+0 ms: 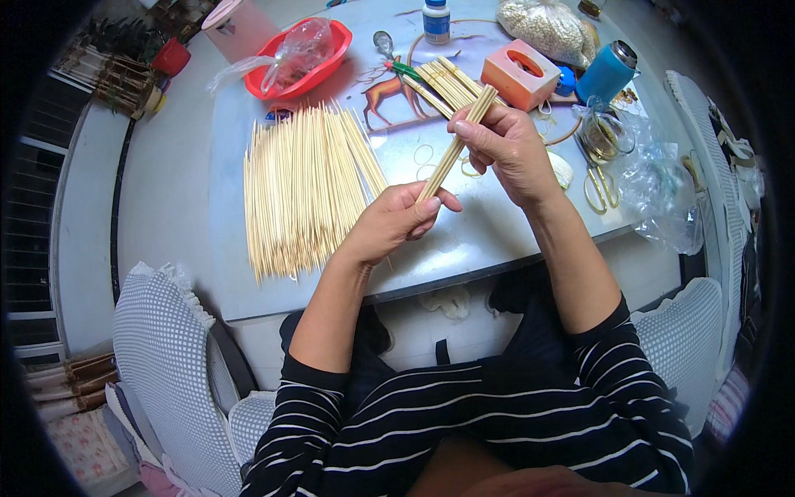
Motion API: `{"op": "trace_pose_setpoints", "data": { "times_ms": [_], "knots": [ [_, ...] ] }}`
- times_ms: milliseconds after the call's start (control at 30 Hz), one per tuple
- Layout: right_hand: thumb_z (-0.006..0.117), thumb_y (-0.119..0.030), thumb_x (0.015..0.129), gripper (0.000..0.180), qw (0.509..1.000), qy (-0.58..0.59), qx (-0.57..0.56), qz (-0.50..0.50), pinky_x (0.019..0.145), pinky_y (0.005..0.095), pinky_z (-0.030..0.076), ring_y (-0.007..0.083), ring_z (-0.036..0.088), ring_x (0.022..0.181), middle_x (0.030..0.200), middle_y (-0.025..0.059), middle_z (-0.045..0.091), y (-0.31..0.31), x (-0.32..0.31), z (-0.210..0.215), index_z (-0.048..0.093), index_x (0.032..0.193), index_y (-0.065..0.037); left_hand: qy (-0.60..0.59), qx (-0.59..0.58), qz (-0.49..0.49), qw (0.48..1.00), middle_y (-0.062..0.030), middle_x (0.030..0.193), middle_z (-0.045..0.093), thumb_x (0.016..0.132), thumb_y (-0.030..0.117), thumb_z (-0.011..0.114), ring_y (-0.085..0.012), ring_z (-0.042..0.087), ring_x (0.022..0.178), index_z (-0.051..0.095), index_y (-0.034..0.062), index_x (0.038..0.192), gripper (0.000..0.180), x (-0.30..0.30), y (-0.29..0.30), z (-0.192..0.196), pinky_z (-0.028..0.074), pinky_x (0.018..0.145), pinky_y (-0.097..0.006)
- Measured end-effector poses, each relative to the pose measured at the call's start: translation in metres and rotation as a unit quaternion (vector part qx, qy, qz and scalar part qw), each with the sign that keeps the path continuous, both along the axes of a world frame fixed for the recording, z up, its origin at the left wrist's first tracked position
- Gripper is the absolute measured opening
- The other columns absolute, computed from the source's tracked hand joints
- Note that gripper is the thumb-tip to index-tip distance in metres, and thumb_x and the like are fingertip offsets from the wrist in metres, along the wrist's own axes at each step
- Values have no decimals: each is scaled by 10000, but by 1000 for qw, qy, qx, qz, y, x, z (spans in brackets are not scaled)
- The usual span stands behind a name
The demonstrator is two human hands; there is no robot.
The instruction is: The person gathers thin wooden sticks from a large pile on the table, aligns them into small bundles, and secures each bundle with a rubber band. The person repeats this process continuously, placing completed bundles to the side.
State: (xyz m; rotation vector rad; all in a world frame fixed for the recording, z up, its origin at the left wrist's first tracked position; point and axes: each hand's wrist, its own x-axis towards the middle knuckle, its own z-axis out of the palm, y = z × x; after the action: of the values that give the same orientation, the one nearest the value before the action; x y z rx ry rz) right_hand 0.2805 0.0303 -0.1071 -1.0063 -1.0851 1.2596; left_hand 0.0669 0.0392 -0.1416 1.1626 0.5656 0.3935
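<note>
Between my two hands a small bundle of bamboo skewers [455, 149] is held at a slant above the table. My left hand [403, 217] is closed round its lower end, and my right hand [511, 149] grips it near the upper end. To the left of my left hand lies a wide spread of loose bamboo skewers [298, 190], side by side. Beyond my hands rest other skewer bundles [443, 81]. Thin rubber bands [424, 154] lie on the tabletop just behind the held bundle.
A red basin [335, 62] with a plastic bag stands at the far left. An orange tissue box [522, 73], a blue bottle [607, 73] and a bag of pale grains [546, 31] are at the far right. Scissors [598, 186] and clear plastic bags [662, 195] lie on the right.
</note>
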Motion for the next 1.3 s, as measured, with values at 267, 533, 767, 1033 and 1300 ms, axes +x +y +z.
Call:
{"op": "trace_pose_setpoints", "data": {
  "times_ms": [267,533,767,1033,1300],
  "knots": [
    [686,-194,933,180,995,-79,53,40,551,202,429,47,511,616,777,-11,610,-9,-10,6,690,991,-24,-44,32,22,998,25,872,570,970,327,640,-55,507,751,613,7,1153,369,6,1,-4,418,707,-205],
    [727,-120,814,194,894,-334,299,-21,559,366,446,281,565,619,732,109,555,-28,-37,14,557,781,-32,-121,105,161,974,-83,1304,575,767,303,841,-235,542,1219,501,16,1386,762,-1,3,4,430,1042,-370],
    [719,-148,797,156,884,-391,254,-8,623,403,508,313,638,722,834,122,625,-27,-45,-6,605,856,-59,-165,174,170,956,-104,1312,574,779,269,836,-236,535,1234,606,35,1304,619,-4,7,5,417,1057,-375],
    [696,-145,794,163,803,-525,276,-52,619,406,535,291,660,743,845,109,615,-29,-56,-14,592,878,-52,-174,265,197,928,-111,1174,643,868,134,738,-197,578,1119,724,30,1086,242,-11,9,6,434,987,-345],
    [581,-88,862,80,749,-605,264,-57,567,396,541,305,678,697,808,126,612,-26,-56,-14,517,880,-43,-215,39,386,896,-121,1018,700,998,246,605,-132,617,843,624,3,1148,286,-35,31,-1,474,699,-247]
  ]
}}
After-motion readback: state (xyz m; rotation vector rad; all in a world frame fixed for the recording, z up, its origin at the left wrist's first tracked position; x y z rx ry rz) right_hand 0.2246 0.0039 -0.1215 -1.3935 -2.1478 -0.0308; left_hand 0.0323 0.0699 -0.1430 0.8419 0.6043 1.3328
